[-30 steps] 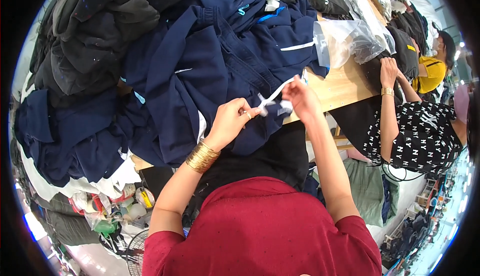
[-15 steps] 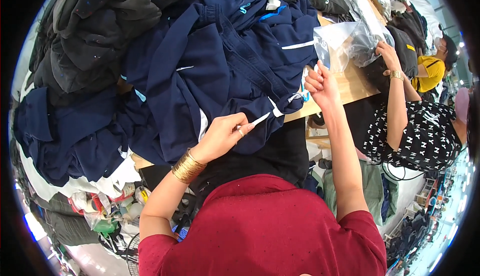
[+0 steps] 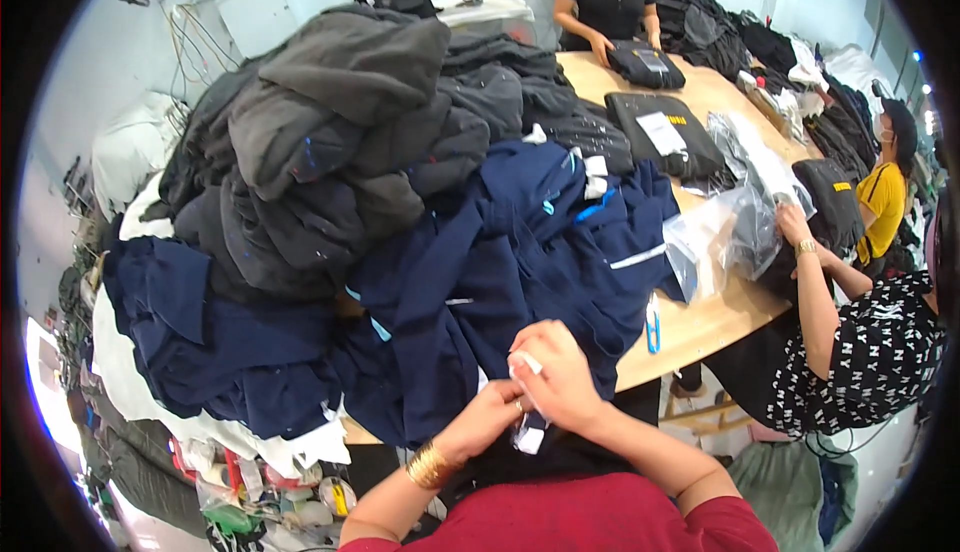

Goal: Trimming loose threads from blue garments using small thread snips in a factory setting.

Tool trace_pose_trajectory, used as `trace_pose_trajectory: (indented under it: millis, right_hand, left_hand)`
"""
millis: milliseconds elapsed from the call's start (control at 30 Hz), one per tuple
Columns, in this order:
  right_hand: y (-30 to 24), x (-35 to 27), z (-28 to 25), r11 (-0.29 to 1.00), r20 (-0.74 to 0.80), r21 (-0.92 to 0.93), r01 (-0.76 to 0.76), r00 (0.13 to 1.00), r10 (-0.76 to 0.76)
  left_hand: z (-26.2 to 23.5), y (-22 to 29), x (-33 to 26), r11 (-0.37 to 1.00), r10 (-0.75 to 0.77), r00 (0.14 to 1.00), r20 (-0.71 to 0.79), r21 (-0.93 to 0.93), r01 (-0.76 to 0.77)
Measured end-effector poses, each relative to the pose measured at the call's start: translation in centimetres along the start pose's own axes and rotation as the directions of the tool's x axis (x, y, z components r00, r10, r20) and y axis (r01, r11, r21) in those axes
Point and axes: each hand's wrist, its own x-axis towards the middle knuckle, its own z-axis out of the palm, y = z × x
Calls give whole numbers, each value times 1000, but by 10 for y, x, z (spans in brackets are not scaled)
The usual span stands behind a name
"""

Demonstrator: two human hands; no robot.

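Across the pale wooden table (image 3: 715, 320), the head view shows heaped navy garments (image 3: 425, 297) beside dark grey ones (image 3: 345, 102), with blue snips (image 3: 653, 326) near the edge. Apart half a second ago, the left hand (image 3: 486, 419) and right hand (image 3: 562, 380) now meet before the navy pile, the right curled closed around a white strip (image 3: 527, 361), the left's fingers bent beside it, their hold hidden; the handling now seems two-handed.
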Motion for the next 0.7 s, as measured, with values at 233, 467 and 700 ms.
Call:
trace_pose_trajectory:
  millis: [233,467,700]
  right_hand:
    - [18,-10,14,995,78,-98,-36,996,44]
    - [39,-15,-2,969,306,80,-234,931,200]
    - [38,-29,-36,989,383,149,9,921,-66]
  left_hand:
    - [-6,-15,-13,979,-54,998,-36,-199,46]
    - [-6,-16,3,996,77,990,-118,55,-71]
    - [-23,-4,2,999,-50,998,-47,9,51]
